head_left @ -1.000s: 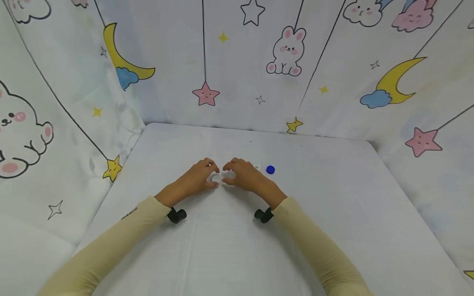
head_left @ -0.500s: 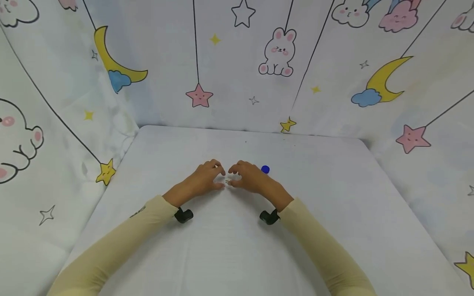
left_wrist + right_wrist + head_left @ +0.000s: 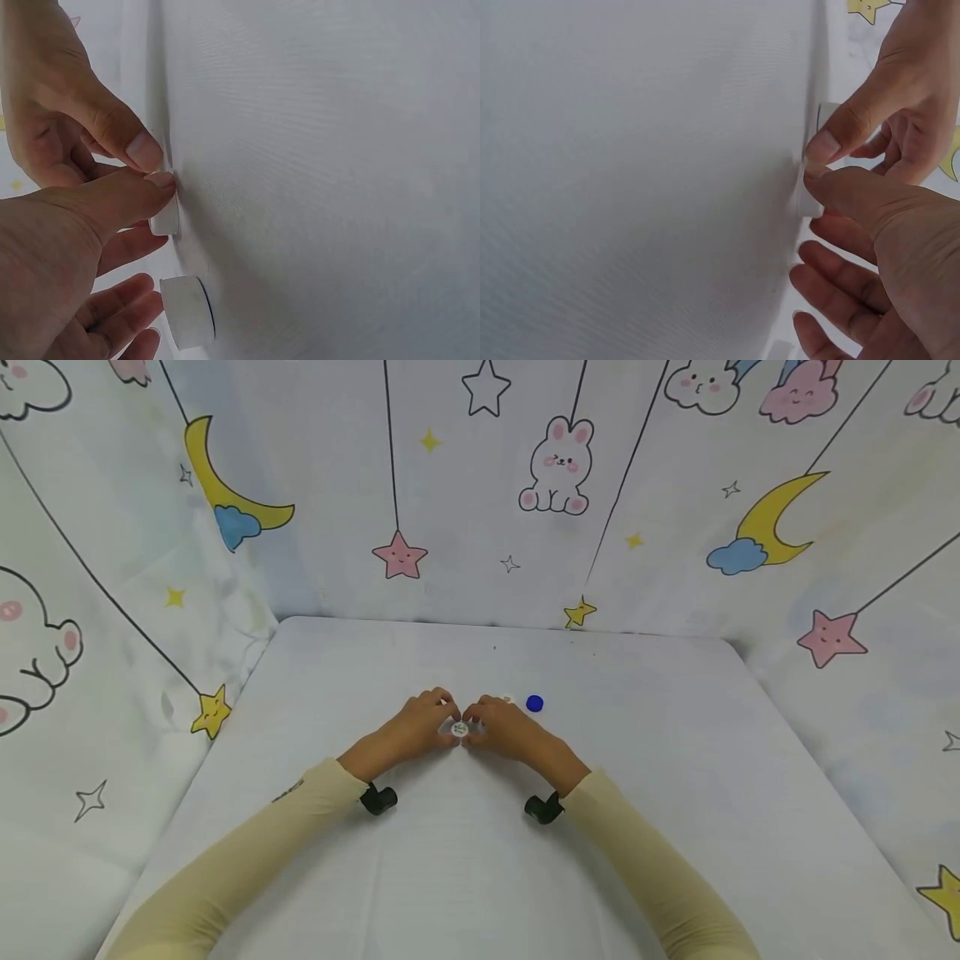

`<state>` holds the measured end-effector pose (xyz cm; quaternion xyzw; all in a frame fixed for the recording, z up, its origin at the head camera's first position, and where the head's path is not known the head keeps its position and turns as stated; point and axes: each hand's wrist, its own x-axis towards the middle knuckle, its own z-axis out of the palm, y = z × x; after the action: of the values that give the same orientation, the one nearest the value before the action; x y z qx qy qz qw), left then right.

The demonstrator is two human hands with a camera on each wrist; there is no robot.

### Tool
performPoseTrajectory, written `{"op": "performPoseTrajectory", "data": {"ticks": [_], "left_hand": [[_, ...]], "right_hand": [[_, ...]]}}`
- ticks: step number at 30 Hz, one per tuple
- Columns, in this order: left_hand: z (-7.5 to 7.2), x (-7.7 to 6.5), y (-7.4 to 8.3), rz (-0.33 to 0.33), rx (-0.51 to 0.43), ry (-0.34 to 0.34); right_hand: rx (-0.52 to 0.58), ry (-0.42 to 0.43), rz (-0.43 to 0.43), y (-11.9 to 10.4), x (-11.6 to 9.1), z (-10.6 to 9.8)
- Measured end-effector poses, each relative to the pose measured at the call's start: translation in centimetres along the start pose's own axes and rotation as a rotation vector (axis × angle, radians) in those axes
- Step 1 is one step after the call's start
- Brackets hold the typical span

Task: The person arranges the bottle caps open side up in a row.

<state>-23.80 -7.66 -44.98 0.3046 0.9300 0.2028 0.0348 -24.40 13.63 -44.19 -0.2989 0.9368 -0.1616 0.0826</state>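
A small white round cap [image 3: 460, 728] with dark marks on its top lies flat on the white table between both hands. My left hand [image 3: 415, 724] pinches one side of it with thumb and index finger. My right hand [image 3: 504, 727] pinches the opposite side, the two thumbs nearly touching in both wrist views. Another white cap [image 3: 187, 311], with a thin blue lower edge, stands on the table by the left hand's other fingers. The lower fingers [image 3: 829, 292] of the right hand are spread loosely above the cloth.
Beyond the right hand lies a blue round disc [image 3: 535, 703], with a small pale piece [image 3: 508, 700] beside it, partly hidden by that hand. A white curtain [image 3: 480, 468] printed with moons, stars and rabbits hangs around the table [image 3: 465, 860].
Both hands have drawn together from a gap to meet at the marked white cap, which now shows between their fingertips. The view has turned slightly right.
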Motion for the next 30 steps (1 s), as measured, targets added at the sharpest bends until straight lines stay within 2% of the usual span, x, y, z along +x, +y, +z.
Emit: {"op": "performPoseTrajectory", "data": {"ticks": [11, 30], "left_hand": [[0.4, 0.12, -0.24, 0.028, 0.022, 0.031], [0.62, -0.08, -0.37, 0.056, 0.047, 0.065]], "right_hand": [[-0.043, 0.033, -0.048, 0.07, 0.24, 0.71], [-0.052, 0.038, -0.029, -0.18, 0.22, 0.81]]}}
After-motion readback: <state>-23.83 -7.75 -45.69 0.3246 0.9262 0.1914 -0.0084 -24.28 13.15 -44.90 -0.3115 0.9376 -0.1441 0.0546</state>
